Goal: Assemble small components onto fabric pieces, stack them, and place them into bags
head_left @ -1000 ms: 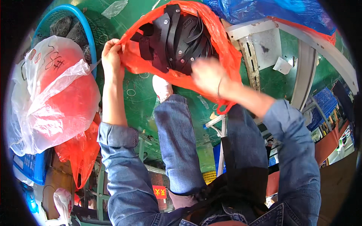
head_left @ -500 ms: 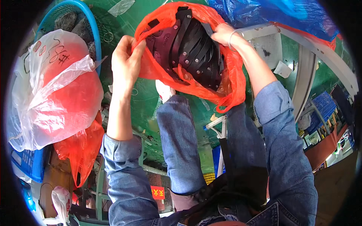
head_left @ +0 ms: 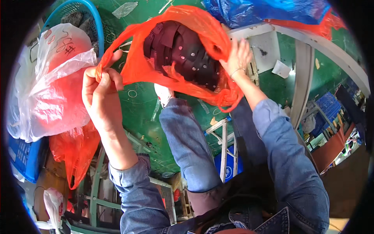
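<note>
A thin red plastic bag (head_left: 136, 74) hangs in front of me, its mouth wide. Inside lies a stack of dark strap-like pieces (head_left: 187, 50), black and maroon, dotted with round metal studs; their exact kind I cannot make out. My left hand (head_left: 103, 89) is closed on the bag's stretched-out handle at the left. At the bag's right edge is my right hand (head_left: 237, 58), its fingers stretched upward and slightly blurred, the thumb side against the plastic. A thin bracelet circles that wrist.
A white translucent bag (head_left: 58, 93) with red contents bulges at left, before a blue basket (head_left: 102, 29) of dark mesh-like items. Another red bag (head_left: 76, 150) hangs below it. Blue plastic sheeting (head_left: 265, 11) and a pale metal frame (head_left: 304, 78) stand right, over green floor (head_left: 167, 144).
My left hand has moved left and down, drawing the bag's handle out. The right hand has gone from pinching the rim to stretched fingers. The bag's contents tilt and sit slightly left.
</note>
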Action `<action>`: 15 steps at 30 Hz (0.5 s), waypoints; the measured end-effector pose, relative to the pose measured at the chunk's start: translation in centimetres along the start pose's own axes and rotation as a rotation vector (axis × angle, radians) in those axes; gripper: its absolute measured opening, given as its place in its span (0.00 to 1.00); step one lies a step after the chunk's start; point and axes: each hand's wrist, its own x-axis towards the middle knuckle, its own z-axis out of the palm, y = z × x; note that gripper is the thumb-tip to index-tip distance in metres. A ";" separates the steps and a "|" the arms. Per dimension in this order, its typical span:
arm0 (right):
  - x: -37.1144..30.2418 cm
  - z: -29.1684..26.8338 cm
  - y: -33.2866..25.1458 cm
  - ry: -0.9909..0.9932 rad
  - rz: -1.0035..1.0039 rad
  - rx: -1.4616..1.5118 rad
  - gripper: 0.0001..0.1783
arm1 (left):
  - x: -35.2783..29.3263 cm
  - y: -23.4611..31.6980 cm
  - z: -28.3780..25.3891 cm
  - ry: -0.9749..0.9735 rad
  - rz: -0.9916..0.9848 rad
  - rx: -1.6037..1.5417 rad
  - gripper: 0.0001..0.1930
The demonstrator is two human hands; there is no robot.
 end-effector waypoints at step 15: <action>-7.4 -16.3 -6.6 0.089 0.357 0.255 0.38 | -13.7 1.5 5.9 0.438 0.300 1.147 0.39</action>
